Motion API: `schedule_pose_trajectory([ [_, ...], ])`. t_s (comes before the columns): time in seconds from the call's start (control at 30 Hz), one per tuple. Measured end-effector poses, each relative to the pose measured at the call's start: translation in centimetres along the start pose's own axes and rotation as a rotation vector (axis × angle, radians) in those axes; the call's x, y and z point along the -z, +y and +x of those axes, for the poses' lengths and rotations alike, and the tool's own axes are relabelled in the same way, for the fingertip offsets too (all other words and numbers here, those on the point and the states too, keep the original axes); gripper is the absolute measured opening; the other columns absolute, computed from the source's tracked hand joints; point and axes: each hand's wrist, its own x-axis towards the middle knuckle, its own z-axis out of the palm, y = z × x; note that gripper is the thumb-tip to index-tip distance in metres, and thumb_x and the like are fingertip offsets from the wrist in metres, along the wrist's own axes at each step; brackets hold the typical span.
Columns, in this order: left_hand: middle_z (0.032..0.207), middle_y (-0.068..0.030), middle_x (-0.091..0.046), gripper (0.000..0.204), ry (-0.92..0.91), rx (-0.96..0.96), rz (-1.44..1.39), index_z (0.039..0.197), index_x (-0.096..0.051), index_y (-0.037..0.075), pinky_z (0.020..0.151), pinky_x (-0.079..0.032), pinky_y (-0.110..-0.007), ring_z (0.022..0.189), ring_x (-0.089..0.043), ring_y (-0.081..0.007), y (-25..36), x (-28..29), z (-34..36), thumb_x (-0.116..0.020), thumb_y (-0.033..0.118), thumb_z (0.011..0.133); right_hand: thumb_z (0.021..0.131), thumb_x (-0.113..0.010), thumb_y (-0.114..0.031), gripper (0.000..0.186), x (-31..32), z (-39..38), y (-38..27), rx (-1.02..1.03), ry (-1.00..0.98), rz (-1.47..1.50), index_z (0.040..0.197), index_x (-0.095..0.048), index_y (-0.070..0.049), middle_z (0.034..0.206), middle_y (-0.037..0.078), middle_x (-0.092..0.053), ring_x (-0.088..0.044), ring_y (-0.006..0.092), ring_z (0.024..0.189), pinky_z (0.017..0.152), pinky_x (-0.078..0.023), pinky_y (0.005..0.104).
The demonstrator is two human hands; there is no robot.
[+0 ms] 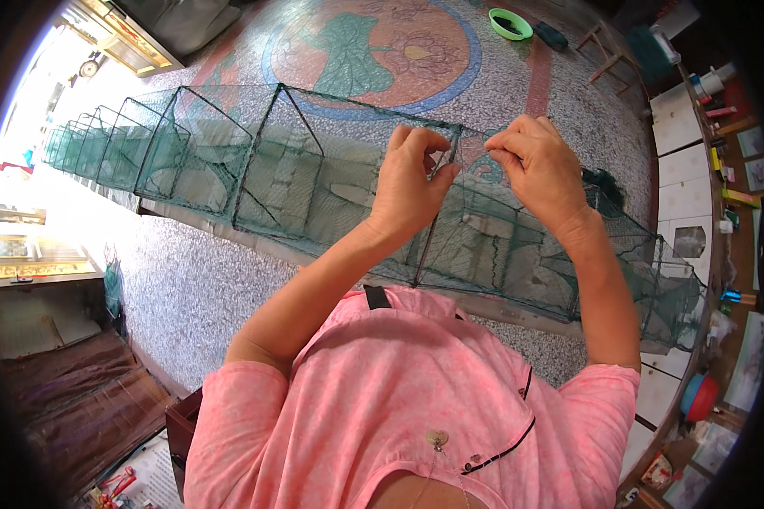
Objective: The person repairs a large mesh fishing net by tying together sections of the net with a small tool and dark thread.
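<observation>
A long green mesh net cage (306,195) with several dark rectangular frames stretches across the view in front of me. My left hand (407,182) is at its top edge beside an upright frame bar (429,242), fingers curled and thumb close to the bar; what is between the fingertips is too small to make out. Just to the right, my right hand (535,170) is closed in a pinch above the netting, on what looks like a fine thread, too thin to be sure.
Behind lie a patterned floor (365,55), a green basin (509,24) and a wooden stool (611,64). White cabinets (679,170) with cluttered tops line the right. A brown sheet (85,390) is at the lower left, below a bright doorway.
</observation>
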Motion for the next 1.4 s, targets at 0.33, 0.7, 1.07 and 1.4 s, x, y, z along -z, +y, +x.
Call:
schedule_pose_trajectory([
  [0.33, 0.097, -0.0072, -0.060, 0.046, -0.112, 0.403, -0.366, 0.112, -0.055, -0.005, 0.078, -0.047, -0.026, 0.087, -0.056, -0.0115, -2.2, -0.6, 0.2, -0.073, 0.021, 0.079, 0.076, -0.066, -0.011, 0.009, -6.1, 1.1, -1.2, -0.214, 0.144, 0.326, 0.084, -0.065, -0.008, 0.085, 0.007, -0.057, -0.056, 0.0270, 0.084, 0.072, -0.047, 0.0377],
  [0.7, 0.096, -0.0070, -0.061, 0.040, -0.103, 0.401, -0.447, 0.103, -0.053, -0.003, 0.079, -0.047, -0.027, 0.090, -0.058, -0.0121, -2.0, -0.5, 0.1, -0.074, 0.017, 0.077, 0.079, -0.064, -0.019, 0.011, -7.4, 6.3, -3.0, -0.028, -0.200, -0.129, 0.083, -0.066, -0.009, 0.088, 0.007, -0.060, -0.059, 0.0274, 0.089, 0.075, -0.049, 0.0397],
  [1.07, 0.103, -0.0085, -0.054, 0.049, -0.046, 0.308, -0.302, 0.114, -0.044, -0.002, 0.078, -0.048, -0.027, 0.089, -0.055, -0.0131, -1.6, -0.9, 0.3, -0.073, 0.011, 0.078, 0.094, -0.051, -0.024, 0.018, 0.5, 11.0, -6.0, 0.261, 0.350, 0.992, 0.087, -0.057, -0.008, 0.078, 0.005, -0.063, -0.061, 0.0133, 0.067, 0.058, -0.048, 0.0253],
  [1.4, 0.100, -0.0028, -0.055, 0.048, -0.178, -0.198, -0.173, 0.116, -0.049, 0.006, 0.063, -0.043, -0.026, 0.073, -0.049, -0.0109, -0.9, -0.7, 1.1, -0.059, -0.010, 0.072, 0.096, -0.049, -0.023, 0.020, 14.1, 5.6, -4.4, 0.244, 0.601, 1.042, 0.092, -0.057, -0.005, 0.076, 0.003, -0.060, -0.045, 0.0069, 0.057, 0.050, -0.034, 0.0192],
])
